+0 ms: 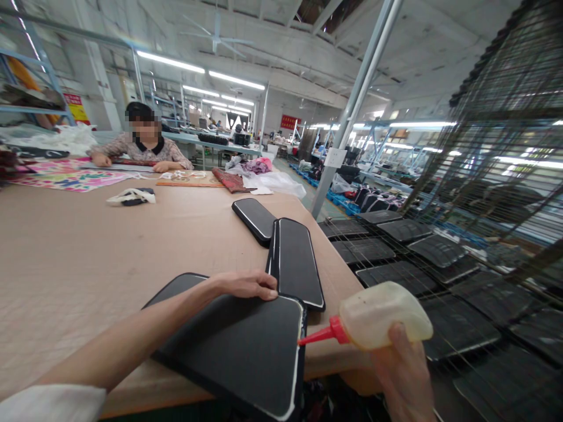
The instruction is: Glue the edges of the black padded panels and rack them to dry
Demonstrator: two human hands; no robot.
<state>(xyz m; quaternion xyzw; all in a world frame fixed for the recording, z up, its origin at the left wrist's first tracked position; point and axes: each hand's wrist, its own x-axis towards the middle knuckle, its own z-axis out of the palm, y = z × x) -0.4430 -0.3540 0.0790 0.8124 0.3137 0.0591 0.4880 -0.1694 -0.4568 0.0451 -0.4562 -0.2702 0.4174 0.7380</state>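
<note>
My left hand (248, 285) lies flat, pinning the black panel (237, 346); my right hand (404, 375) grips the glue bottle (382, 313), nozzle at its edge. A steady squeeze should keep the bead even.

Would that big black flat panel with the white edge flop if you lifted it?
Probably stiff: the big black flat panel juts past the tan table's edge without drooping. Likely light: it looks thin, and the left hand alone steadies it.
</note>
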